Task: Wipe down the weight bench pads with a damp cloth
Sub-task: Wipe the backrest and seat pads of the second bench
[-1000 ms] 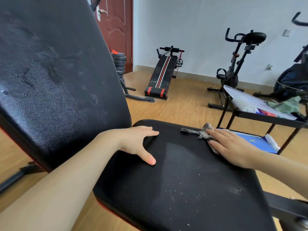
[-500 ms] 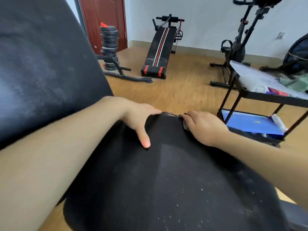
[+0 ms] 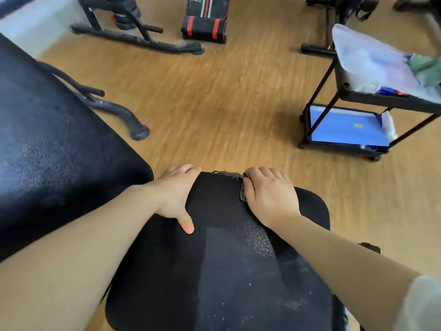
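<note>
The black seat pad (image 3: 214,271) of the weight bench fills the lower middle of the head view, dusty with white specks and a darker wiped strip down its middle. The raised back pad (image 3: 52,158) stands at the left. My left hand (image 3: 177,199) grips the seat pad's far edge, fingers curled over it and thumb lying on top. My right hand (image 3: 267,197) presses a grey mesh cloth (image 3: 230,175) against the same far edge, fingers bent over the rim. Most of the cloth is hidden under the hand.
A black two-level cart (image 3: 343,142) stands at the right with a plastic bag on top and a blue folder below. A sit-up bench (image 3: 205,20), a weight rack frame (image 3: 133,37) and an exercise bike base (image 3: 317,48) stand on the wooden floor beyond.
My view has tilted down toward the floor. My right hand slid the cloth from the seat top to the far edge, and my left hand's fingers now curl over that edge.
</note>
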